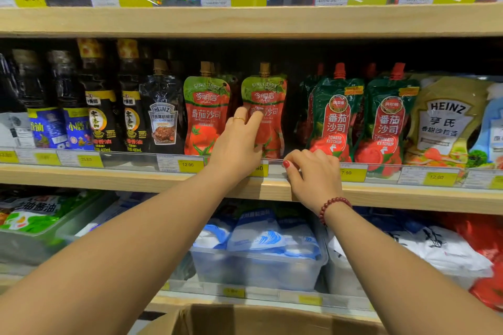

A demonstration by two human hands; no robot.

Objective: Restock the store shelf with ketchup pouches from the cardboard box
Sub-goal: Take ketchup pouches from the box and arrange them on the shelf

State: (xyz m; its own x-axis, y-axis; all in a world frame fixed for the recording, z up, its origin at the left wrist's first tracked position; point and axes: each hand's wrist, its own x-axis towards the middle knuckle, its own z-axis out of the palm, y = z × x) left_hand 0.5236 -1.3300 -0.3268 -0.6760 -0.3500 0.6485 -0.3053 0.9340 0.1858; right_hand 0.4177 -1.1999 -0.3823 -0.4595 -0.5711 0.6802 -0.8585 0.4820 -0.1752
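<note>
Holding pouch (269, 95) upright with left grip (239, 141) | clutching shelf (109, 175) edge with right grip (313, 171) | risk: tipping forward if released while leaning.

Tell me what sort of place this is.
Most likely a grocery store aisle: wooden shelves fronted by yellow price tags, rows of ketchup pouches and sauce bottles facing out, and an open cardboard box below.

SINCE 1993, seemingly, on ketchup pouch (268, 90)
</note>
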